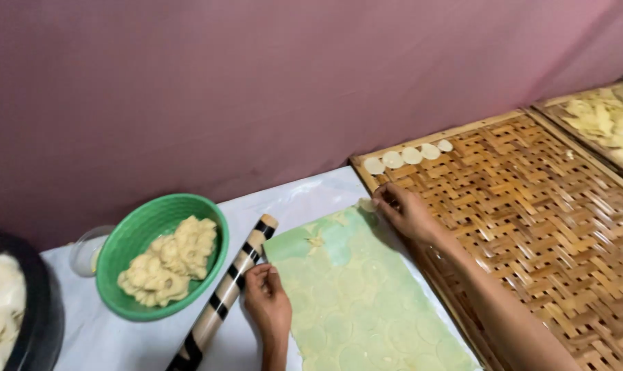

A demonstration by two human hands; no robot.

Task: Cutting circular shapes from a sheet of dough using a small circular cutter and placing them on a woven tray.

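Left hand flat on dough sheet; right hand pinches its far corner.

Black bowl at eight o'clock is cut by the left and bottom edges, so only part of its pale contents shows; a clear glass is largely hidden behind the green basket. Rolling pin and dough sheet run off the bottom edge at six o'clock, as do both forearms. A second woven tray at two o'clock is cropped by the right edge, its pale pieces too blurred to identify; right hand hides whatever its fingertips pinch.
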